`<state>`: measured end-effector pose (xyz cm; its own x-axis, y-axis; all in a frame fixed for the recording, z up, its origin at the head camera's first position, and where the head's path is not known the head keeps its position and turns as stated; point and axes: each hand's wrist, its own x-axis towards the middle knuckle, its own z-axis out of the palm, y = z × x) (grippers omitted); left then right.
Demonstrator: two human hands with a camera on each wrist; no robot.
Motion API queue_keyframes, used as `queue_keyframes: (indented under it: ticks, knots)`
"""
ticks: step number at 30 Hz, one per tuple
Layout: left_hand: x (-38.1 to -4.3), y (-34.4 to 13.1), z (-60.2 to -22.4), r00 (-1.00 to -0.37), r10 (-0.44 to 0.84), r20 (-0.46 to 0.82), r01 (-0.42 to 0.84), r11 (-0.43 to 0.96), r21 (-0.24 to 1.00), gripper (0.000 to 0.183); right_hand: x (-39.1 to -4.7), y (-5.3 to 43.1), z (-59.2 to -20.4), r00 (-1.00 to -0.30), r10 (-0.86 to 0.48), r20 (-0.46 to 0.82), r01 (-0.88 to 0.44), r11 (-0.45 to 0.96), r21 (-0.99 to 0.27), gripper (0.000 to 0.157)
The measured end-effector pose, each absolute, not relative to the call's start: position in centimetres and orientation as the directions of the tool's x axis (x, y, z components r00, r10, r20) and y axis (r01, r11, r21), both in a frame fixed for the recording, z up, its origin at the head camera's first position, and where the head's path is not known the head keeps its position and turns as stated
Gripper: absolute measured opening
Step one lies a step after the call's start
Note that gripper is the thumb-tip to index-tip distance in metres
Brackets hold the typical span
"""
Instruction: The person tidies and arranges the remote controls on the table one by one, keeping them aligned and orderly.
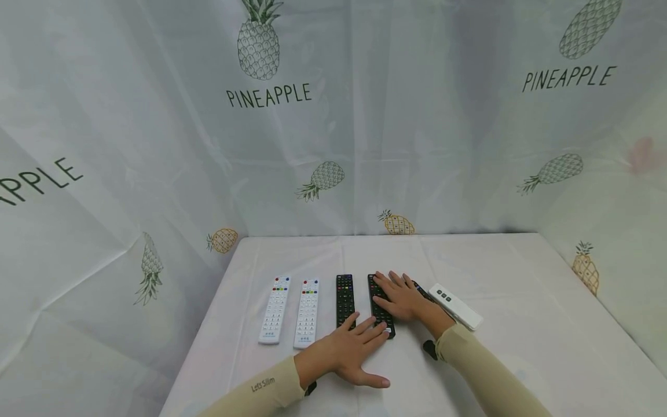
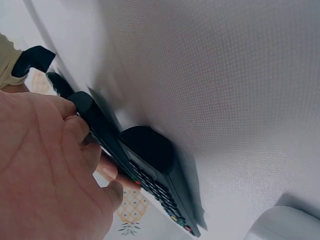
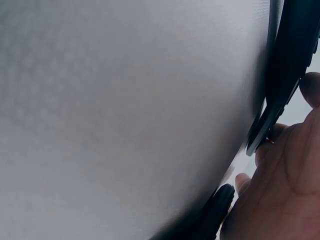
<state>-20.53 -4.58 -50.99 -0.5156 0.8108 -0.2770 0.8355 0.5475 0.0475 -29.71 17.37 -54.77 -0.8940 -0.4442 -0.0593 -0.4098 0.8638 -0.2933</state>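
My left hand is spread flat, with its fingertips at the near end of a black remote control with rows of buttons. Over that remote's far part lies my right hand, fingers straight and parted. Left of it, another black remote has its near end behind the left fingers. In the left wrist view, the left palm hovers beside the two black remotes. A third dark remote shows partly beyond the right hand. The right wrist view has the palm beside a black remote.
Two white remotes with coloured buttons lie at the left of the white-covered table. On the right, a slanted white remote has only a few buttons. A pineapple-printed curtain hangs behind and at both sides.
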Motion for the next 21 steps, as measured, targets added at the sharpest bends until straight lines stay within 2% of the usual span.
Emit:
queue_keyframes:
  ticks: [21]
  knots:
    - [-20.33,-4.56,-51.02,-0.521,0.808,-0.276,0.831,0.554,0.051,0.092,-29.59,17.16,-54.69,-0.905,-0.419,-0.069,-0.383,0.876,-0.293,0.070]
